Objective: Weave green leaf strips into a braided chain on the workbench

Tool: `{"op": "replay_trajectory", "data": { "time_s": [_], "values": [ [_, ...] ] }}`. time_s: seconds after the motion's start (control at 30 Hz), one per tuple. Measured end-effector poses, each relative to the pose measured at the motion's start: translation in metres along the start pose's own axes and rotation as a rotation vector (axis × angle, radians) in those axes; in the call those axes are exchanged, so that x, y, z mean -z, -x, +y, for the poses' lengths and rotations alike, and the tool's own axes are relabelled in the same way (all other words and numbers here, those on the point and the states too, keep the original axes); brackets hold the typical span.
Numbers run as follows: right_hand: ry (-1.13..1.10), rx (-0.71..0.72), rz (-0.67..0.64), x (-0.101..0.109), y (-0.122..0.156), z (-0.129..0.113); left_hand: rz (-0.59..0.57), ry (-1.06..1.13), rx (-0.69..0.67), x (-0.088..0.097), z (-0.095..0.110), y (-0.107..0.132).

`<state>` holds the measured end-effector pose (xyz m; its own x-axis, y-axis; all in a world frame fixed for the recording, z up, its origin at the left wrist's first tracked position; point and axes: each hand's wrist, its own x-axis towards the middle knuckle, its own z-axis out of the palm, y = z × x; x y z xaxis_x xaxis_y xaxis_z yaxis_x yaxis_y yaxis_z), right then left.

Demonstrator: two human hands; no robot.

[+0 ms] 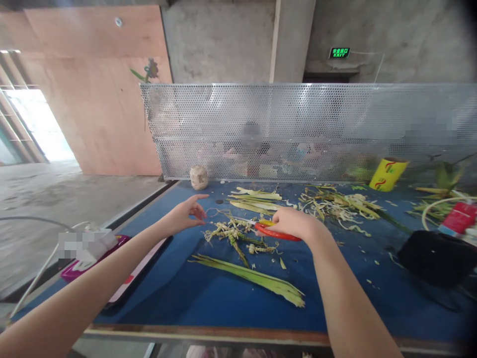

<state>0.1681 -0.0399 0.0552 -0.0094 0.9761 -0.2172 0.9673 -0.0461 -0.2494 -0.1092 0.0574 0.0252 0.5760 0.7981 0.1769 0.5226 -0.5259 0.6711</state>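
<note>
My right hand [292, 222] is wrapped around the handles of a pair of scissors [278, 233] with red and yellow grips. Their blades point left, over a small heap of pale, knotted plant roots or stems [227, 233]. To the left of the scissors hovers my left hand [188, 215], fingers apart, index finger stretched out, with nothing visible in it. Long green leaf strips [249, 278] lie nearer the table's front edge. Beyond my hands rest shorter pale leaf pieces [257, 199].
A perforated metal screen [231, 114] closes off the blue table's [167, 298] far side. Along it stand a whitish roll [198, 177] and a yellow roll [387, 175]. Plant scraps [339, 206] lie right of centre, a black object [437, 256] farther right, a tablet-like device [137, 271] left.
</note>
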Motion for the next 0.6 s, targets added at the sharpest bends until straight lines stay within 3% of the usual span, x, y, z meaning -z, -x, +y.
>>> {"op": "replay_trajectory", "data": {
  "time_s": [0.1, 0.23, 0.4, 0.6],
  "values": [
    [-0.004, -0.034, 0.059, 0.008, 0.003, 0.007, -0.138, -0.087, -0.076, -0.003, 0.010, 0.009],
    [0.009, -0.043, 0.101, 0.013, 0.002, 0.018, -0.264, -0.389, -0.185, -0.009, 0.020, 0.016],
    [0.051, -0.030, 0.134, 0.010, -0.002, 0.039, -0.224, -0.546, -0.225, -0.008, 0.013, 0.020],
    [0.075, -0.164, 0.174, 0.003, 0.005, 0.057, -0.191, -0.664, -0.222, -0.009, 0.002, 0.028]
  ]
}}
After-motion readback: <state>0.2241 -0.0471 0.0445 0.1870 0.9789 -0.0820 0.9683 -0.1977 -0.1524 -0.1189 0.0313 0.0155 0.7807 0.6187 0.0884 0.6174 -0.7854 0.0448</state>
